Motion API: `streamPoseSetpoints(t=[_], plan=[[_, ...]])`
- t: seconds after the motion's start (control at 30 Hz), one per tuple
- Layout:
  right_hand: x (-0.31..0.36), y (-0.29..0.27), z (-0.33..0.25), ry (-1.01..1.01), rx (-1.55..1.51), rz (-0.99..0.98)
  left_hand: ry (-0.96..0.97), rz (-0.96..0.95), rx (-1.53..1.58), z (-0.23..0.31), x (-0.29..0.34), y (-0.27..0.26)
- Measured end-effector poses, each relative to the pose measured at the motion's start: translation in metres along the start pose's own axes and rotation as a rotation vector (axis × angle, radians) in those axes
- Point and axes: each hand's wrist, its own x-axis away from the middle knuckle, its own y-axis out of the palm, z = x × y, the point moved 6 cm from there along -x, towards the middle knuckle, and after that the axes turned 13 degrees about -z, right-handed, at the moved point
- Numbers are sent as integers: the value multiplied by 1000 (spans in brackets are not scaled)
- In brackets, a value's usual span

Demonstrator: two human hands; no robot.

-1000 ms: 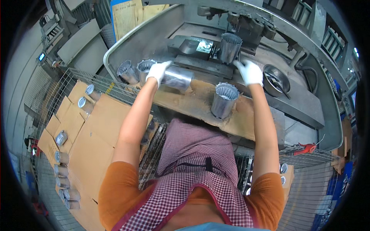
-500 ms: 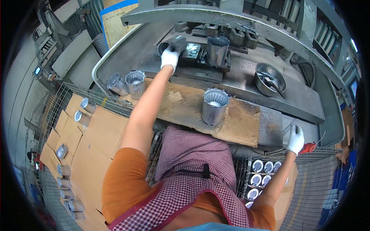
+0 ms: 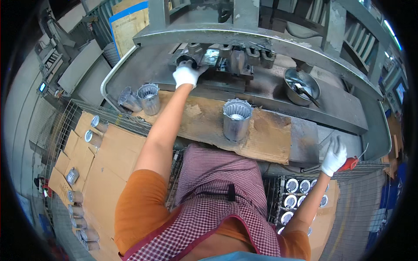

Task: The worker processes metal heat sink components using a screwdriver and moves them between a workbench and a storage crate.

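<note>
Pressed against a dark metal cylinder (image 3: 188, 59) seated in the machine fixture (image 3: 217, 61), the gloved left hand (image 3: 186, 75) is seen with fingers spread over the part's near side; whether it is truly gripped or only steadied cannot be told. The right hand (image 3: 334, 157) is held open and empty, fingers splayed, far to the right of the fixture and just beside a red-handled tool (image 3: 351, 163) at the bench edge. Half a second ago that hand was already low beside the wire basket (image 3: 300, 195), and a second ago both hands were up at the fixture, the left carrying a shiny cylinder; the part has since been brought into the fixture, so loading is judged nearly done while the right hand has been dropped toward fresh stock. One ribbed, bright aluminium housing (image 3: 236, 118) stands upright on a worn cardboard sheet (image 3: 270, 139) in front of the fixture, its finned wall catching light. Two similar finned housings (image 3: 143, 98) are set to the left of the fixture, one tilted. A dull steel bowl (image 3: 301, 85) with a tool in it lies to the right. Round, silvery parts are packed in the basket below.
</note>
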Motion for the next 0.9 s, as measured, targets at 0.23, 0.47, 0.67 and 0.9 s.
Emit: streamPoseSetpoints(t=[0.23, 0.47, 0.67, 0.9], plan=[[88, 12, 126, 762, -372, 60, 474, -101, 911, 38, 137, 40], [40, -9, -1, 323, -968, 48, 792, -202, 875, 114, 130, 98], [109, -7, -128, 168, -873, -961, 1184, -200, 159, 214, 224, 37], [135, 13, -148, 434, -1192, -1063, 1298, -96, -116, 230, 264, 35]])
